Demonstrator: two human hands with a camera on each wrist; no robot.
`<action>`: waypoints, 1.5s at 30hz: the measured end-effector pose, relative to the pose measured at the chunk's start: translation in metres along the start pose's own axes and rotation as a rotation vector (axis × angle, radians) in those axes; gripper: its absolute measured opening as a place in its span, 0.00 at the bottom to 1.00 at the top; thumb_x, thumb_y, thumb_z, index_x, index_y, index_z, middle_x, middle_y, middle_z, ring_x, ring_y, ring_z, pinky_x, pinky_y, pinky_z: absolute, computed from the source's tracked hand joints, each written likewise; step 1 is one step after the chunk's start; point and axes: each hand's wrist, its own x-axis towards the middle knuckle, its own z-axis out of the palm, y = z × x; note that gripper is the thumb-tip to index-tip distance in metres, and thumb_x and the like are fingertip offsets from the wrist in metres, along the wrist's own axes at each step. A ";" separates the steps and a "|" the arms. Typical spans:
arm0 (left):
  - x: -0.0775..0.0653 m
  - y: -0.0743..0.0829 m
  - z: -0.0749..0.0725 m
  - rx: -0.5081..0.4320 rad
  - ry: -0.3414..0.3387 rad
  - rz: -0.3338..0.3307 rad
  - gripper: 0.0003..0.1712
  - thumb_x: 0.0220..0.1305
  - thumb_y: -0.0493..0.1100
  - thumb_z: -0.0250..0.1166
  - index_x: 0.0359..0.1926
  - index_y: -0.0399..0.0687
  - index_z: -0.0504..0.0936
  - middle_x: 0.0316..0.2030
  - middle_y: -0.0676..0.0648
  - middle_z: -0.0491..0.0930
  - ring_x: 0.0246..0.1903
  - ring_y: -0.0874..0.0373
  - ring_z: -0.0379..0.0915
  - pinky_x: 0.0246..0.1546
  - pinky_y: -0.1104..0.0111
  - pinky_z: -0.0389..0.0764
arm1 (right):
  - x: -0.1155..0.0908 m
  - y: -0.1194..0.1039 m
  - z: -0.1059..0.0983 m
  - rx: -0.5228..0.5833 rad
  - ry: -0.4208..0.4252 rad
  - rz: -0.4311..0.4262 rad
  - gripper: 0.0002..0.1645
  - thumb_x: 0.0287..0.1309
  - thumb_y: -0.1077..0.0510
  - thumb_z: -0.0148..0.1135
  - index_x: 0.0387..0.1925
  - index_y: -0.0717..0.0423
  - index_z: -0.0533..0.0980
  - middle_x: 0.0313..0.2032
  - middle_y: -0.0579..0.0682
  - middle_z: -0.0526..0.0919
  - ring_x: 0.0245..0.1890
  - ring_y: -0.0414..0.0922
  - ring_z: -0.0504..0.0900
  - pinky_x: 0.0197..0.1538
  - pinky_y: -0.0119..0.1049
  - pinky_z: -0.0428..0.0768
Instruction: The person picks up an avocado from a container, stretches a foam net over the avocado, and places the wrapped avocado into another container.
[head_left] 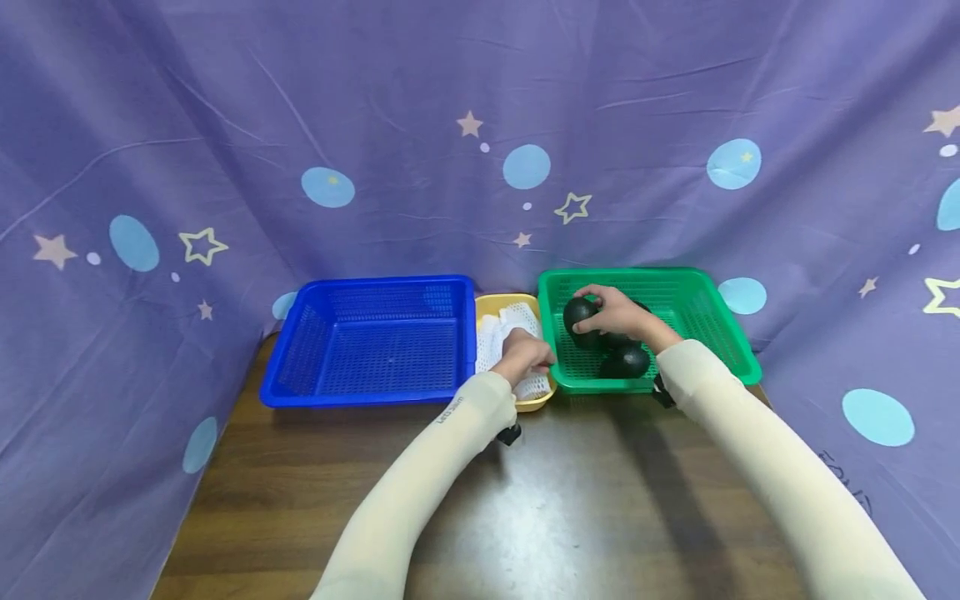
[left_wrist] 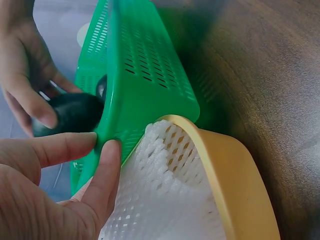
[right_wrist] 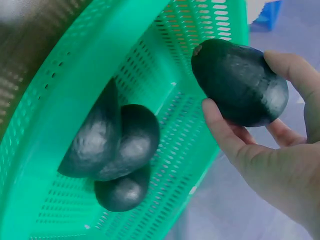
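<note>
My right hand [head_left: 618, 317] holds a dark avocado [head_left: 579, 321] between thumb and fingers, raised above the floor of the green basket [head_left: 723, 333]. In the right wrist view, three more dark avocados [right_wrist: 132, 142] lie grouped in that basket, partly overlapping. My left hand [head_left: 525, 354] is over the yellow basket [left_wrist: 240, 175], at the green basket's near left corner. Its thumb and a finger pinch the green rim in the left wrist view. White foam net sleeves [left_wrist: 160, 200] fill the yellow basket, partly hidden by the left hand and forearm.
A blue perforated basket [head_left: 390, 358] stands to the left of the yellow one, with only its mesh floor showing inside. All three baskets sit in a row along the back of the wooden table [head_left: 570, 492]. A purple curtain [head_left: 420, 225] hangs close behind and at both sides.
</note>
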 end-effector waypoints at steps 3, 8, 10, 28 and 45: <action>0.003 -0.002 0.001 -0.012 0.002 -0.003 0.12 0.48 0.23 0.71 0.31 0.36 0.79 0.21 0.49 0.75 0.17 0.58 0.76 0.27 0.70 0.87 | -0.012 -0.006 0.000 -0.008 0.034 -0.063 0.40 0.61 0.59 0.71 0.72 0.57 0.64 0.63 0.69 0.68 0.56 0.60 0.75 0.55 0.58 0.82; 0.002 -0.001 0.001 -0.014 0.006 -0.004 0.12 0.48 0.22 0.71 0.34 0.33 0.79 0.22 0.48 0.75 0.15 0.59 0.74 0.25 0.71 0.87 | -0.037 -0.016 0.003 -0.064 0.099 -0.164 0.40 0.58 0.57 0.74 0.70 0.54 0.68 0.64 0.64 0.72 0.59 0.60 0.74 0.51 0.49 0.81; 0.001 0.000 0.001 -0.016 0.009 -0.006 0.13 0.48 0.22 0.71 0.36 0.32 0.79 0.22 0.47 0.74 0.15 0.59 0.73 0.26 0.71 0.87 | -0.047 -0.019 0.004 -0.060 0.116 -0.194 0.40 0.57 0.57 0.75 0.69 0.53 0.69 0.64 0.63 0.74 0.57 0.60 0.76 0.50 0.47 0.80; -0.002 0.002 -0.003 0.006 -0.007 -0.004 0.16 0.52 0.25 0.72 0.40 0.32 0.77 0.18 0.49 0.74 0.16 0.60 0.75 0.26 0.72 0.86 | -0.110 -0.016 0.039 0.013 0.096 -0.384 0.40 0.53 0.60 0.78 0.67 0.50 0.72 0.58 0.58 0.81 0.49 0.52 0.83 0.42 0.38 0.86; -0.005 0.005 -0.005 0.028 -0.046 0.030 0.17 0.56 0.25 0.71 0.47 0.27 0.79 0.26 0.45 0.82 0.20 0.59 0.78 0.35 0.70 0.89 | -0.126 0.003 0.084 0.003 0.023 -0.421 0.41 0.49 0.61 0.79 0.66 0.56 0.74 0.60 0.58 0.81 0.53 0.53 0.83 0.45 0.38 0.87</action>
